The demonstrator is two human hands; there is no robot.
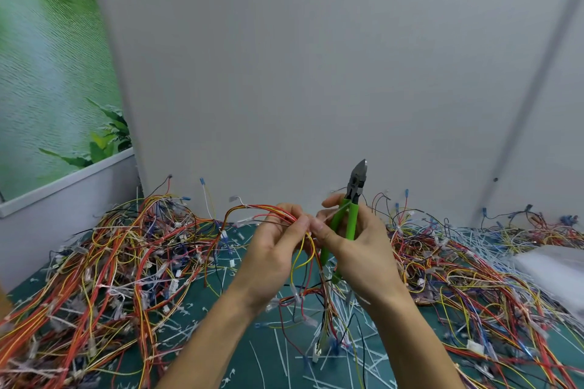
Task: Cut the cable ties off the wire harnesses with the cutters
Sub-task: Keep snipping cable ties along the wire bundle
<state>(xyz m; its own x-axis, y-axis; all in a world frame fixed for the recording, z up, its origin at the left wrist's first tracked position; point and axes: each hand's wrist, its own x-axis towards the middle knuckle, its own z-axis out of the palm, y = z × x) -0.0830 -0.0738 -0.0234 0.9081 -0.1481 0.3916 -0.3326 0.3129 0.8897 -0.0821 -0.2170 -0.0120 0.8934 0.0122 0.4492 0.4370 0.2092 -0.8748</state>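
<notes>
Near edge of the worktop (262,347): a green mat strewn with white cut tie offcuts (286,354), and loose connector ends of the held harness hanging down to it. Mid-worktop, raised above the mat – the left hand (271,249) has its fingers curled round a wire harness (268,208) of red, yellow and orange leads. The right hand (360,249) is clenched round the green handles of the cutters (351,221), whose head points upward with its jaws drawn together. Both thumbs meet at the harness. A pale strip crosses the handles by the forefinger; too blurred to identify.

Left side: a large heap of harnesses (110,262), ties still on many. Right side: a second heap (474,278), with a pale translucent item (550,265) at the right edge – contents not discernible. Far edge: a grey wall panel (284,73); far left corner, a green foliage poster (47,73).
</notes>
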